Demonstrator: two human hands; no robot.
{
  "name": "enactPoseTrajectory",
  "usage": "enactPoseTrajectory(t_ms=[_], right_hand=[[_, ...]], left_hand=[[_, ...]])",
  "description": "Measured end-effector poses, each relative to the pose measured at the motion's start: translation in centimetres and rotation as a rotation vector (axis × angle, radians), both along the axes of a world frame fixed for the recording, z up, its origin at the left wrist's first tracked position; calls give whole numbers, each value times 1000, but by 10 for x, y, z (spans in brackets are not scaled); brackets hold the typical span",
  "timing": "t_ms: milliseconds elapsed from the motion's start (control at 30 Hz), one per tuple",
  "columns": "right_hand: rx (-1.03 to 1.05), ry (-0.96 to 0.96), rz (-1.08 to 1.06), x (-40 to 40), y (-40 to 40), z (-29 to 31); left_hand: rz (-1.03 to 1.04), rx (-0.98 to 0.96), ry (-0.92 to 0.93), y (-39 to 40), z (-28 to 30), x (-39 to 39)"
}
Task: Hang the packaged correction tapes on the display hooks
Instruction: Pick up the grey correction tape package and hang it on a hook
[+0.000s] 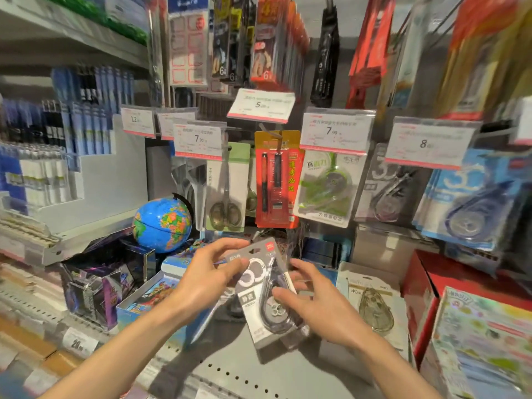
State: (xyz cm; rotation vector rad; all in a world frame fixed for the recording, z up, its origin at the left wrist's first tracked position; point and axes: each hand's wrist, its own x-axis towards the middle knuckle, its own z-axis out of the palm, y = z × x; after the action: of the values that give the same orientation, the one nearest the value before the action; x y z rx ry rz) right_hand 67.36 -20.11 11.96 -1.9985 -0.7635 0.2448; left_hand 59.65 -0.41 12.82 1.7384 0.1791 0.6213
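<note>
From the head view, both hands meet over the grey perforated shelf (288, 375), right at its middle. The left hand (210, 272) has its grip pinching the top left corner of a grey packaged correction tape (267, 295), thumb on the front, fingers curled behind the card. The right hand (313, 300) comes in from the other side, fingers loosely spread, fingertips (277, 292) touching the clear blister on the front; whether that grip truly closes round the pack, I cannot tell. The pack tilts, its hang-hole end up near the left hand.

Count them: one pack in hand, one more correction tape pack (371, 300) lying flat on the shelf just beside the right hand. Up on the hooks, a green correction tape pack (328, 191), a grey stack (385, 194) next to it, and a blue stack (466, 203) towards the right edge; how many hang in each stack is too blurred to tell.

Around them: a pair of packaged scissors (226, 191), a red pen pack (276, 182), white price tags (335, 131) above the hooks, one globe (162, 223) at the shelf's back left, colourful boxes (478, 349) at the right edge. A stationery shop aisle.
</note>
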Motion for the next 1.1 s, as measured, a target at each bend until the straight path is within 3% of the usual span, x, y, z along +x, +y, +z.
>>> enactPoseTrajectory(t_ms=[133,467,800,1100], right_hand=[[199,174,2,11,-42,12],[411,-52,-247,13,-156,58],[421,-212,-345,15,-192,88],[462,-220,-268,36,-163,112]], left_hand=[[-125,39,-71,-40,22,18],[-273,210,-223,-135,83,70],[-266,-25,-463,-166,120,72],[-290,-52,-556,-163,151,62]])
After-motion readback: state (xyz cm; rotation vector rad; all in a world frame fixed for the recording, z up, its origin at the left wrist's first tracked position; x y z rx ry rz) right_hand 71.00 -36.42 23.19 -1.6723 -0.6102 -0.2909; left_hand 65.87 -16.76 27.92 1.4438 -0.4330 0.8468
